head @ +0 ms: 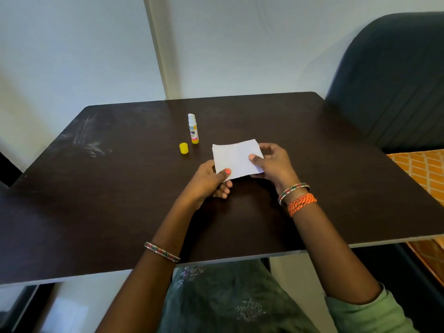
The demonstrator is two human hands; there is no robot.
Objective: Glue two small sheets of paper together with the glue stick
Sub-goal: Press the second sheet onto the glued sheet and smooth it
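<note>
Both my hands hold a small white sheet of paper [234, 159] just above the dark table [120, 188]. My left hand [209, 181] pinches its near left corner, thumb on top. My right hand [274, 164] grips the right edge, thumb pressed on the paper's face. Whether one sheet or two stacked sheets are held, I cannot tell. The glue stick [193, 129] stands upright and uncapped behind the paper to the left, its white glue tip exposed. Its yellow cap [184, 148] stands on the table just left of the stick.
A dark padded chair [394, 78] stands at the table's far right corner, with an orange patterned cloth [418, 169] beside the right edge. White walls rise behind the table. Scuff marks [89, 143] show on the table's left part.
</note>
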